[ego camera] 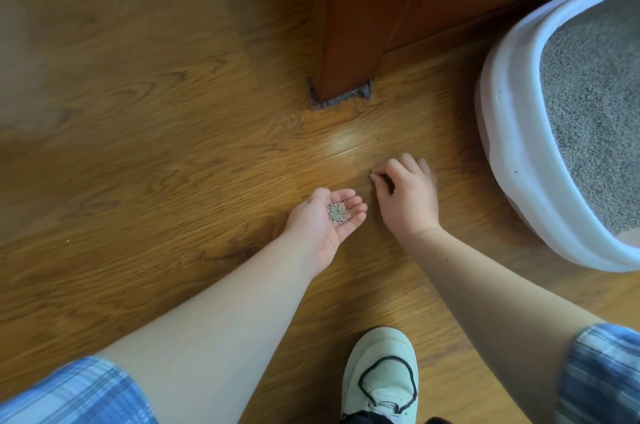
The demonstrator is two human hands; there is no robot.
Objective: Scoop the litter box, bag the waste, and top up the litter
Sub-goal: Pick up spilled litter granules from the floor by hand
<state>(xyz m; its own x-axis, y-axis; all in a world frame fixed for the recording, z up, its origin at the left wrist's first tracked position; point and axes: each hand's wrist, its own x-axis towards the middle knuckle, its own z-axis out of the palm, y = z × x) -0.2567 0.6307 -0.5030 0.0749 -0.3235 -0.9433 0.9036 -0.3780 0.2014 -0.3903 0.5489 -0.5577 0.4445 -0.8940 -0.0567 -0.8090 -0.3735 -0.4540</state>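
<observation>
My left hand lies palm up just above the wooden floor, cupped, with a small heap of grey litter grains in the palm. Right beside it my right hand is palm down with its fingertips pinched against the floor; whether a grain is between them is too small to tell. The white litter box stands at the right, apart from both hands, filled with grey litter.
A red-brown wooden furniture leg with dust at its foot stands beyond the hands. A few loose grains lie on the floor at the left. My pale green shoe is at the bottom centre.
</observation>
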